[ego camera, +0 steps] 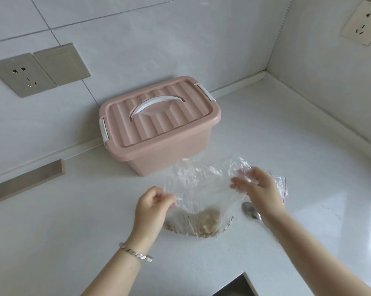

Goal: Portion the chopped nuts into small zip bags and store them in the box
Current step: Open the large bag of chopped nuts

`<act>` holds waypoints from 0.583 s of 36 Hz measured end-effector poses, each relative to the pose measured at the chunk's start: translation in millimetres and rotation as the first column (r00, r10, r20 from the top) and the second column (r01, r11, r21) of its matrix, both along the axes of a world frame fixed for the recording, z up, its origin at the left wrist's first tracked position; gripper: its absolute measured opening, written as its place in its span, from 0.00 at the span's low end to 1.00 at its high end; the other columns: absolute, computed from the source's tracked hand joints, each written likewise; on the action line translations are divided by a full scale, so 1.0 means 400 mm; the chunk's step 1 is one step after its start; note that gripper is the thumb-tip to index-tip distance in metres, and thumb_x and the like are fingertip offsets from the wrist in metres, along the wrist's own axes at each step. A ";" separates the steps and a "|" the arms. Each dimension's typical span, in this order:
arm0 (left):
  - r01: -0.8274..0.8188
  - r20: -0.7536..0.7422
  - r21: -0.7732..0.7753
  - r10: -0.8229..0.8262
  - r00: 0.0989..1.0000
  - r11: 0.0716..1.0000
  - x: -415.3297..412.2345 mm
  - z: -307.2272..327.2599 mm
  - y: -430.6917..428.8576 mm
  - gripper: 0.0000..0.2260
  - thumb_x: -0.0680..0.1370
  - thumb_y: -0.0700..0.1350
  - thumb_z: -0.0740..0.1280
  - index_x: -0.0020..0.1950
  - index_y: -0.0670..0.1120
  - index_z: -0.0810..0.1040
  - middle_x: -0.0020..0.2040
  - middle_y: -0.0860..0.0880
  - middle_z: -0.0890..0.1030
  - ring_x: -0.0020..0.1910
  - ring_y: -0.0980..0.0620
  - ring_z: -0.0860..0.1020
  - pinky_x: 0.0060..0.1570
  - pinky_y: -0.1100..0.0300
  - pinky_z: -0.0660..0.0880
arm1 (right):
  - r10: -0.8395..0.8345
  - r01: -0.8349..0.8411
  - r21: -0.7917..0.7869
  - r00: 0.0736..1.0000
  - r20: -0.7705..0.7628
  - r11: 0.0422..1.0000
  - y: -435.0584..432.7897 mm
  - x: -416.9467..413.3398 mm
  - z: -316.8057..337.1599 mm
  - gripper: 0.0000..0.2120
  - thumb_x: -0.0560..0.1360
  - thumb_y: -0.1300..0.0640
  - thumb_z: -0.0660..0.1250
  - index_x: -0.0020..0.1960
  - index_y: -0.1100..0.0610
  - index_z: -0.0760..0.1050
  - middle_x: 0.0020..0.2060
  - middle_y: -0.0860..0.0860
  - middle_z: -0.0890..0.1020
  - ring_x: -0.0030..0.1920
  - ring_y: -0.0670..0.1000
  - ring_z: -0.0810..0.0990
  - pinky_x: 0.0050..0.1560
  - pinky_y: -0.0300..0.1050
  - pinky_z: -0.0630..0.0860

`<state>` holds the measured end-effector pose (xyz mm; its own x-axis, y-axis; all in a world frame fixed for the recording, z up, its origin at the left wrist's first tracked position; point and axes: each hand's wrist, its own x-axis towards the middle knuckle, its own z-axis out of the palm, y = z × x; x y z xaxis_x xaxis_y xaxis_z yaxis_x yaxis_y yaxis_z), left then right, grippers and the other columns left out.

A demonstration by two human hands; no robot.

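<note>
Both hands, left hand [153, 202] and right hand [258, 186], pinching clear bag [201, 189]; spoon [249, 210] half hidden.

A home kitchen corner. A white speckled stone surface [265, 129] meets tiled walls [137, 39] fitted with power sockets [22, 74]. A spoon [250, 210] lies there.

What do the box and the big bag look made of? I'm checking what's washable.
Box: apparently moulded plastic, matte pink, ribbed lid, white handle and clips. Big bag: thin clear plastic film, judging by its crinkles, glossy glints and the nuts showing through.
</note>
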<state>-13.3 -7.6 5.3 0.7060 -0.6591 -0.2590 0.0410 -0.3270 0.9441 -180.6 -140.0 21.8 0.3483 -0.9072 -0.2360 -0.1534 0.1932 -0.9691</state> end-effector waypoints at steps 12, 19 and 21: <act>0.520 0.452 0.054 -0.485 0.749 0.853 0.024 0.168 -0.079 0.13 0.74 0.44 0.69 0.49 0.62 0.72 0.53 0.61 0.74 0.51 0.71 0.70 0.48 0.81 0.61 | 0.355 -0.426 -0.408 0.903 -0.240 0.808 -0.005 0.022 0.050 0.25 0.65 0.69 0.56 0.41 0.38 0.73 0.46 0.42 0.77 0.44 0.42 0.79 0.45 0.28 0.70; 0.586 0.469 0.400 -0.707 0.529 0.704 0.039 0.157 -0.061 0.16 0.73 0.34 0.60 0.39 0.56 0.77 0.41 0.57 0.74 0.36 0.59 0.71 0.40 0.66 0.67 | 0.464 -0.596 -0.306 0.787 -0.407 0.743 -0.017 -0.001 0.062 0.23 0.69 0.73 0.56 0.47 0.49 0.81 0.45 0.41 0.77 0.47 0.39 0.76 0.46 0.28 0.69; 0.566 0.484 0.461 -0.728 0.486 0.683 0.040 0.157 -0.047 0.14 0.74 0.35 0.60 0.38 0.53 0.77 0.40 0.57 0.72 0.38 0.62 0.70 0.40 0.69 0.65 | 0.487 -0.622 -0.264 0.760 -0.431 0.737 -0.022 -0.008 0.067 0.24 0.70 0.72 0.56 0.43 0.46 0.81 0.46 0.40 0.77 0.47 0.38 0.76 0.49 0.28 0.68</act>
<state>2.9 -26.3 68.0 0.1421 -0.9776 -0.1549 -0.7941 -0.2060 0.5717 -183.8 -148.9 48.5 0.7843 -0.6098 -0.1139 -0.4198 -0.3866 -0.8211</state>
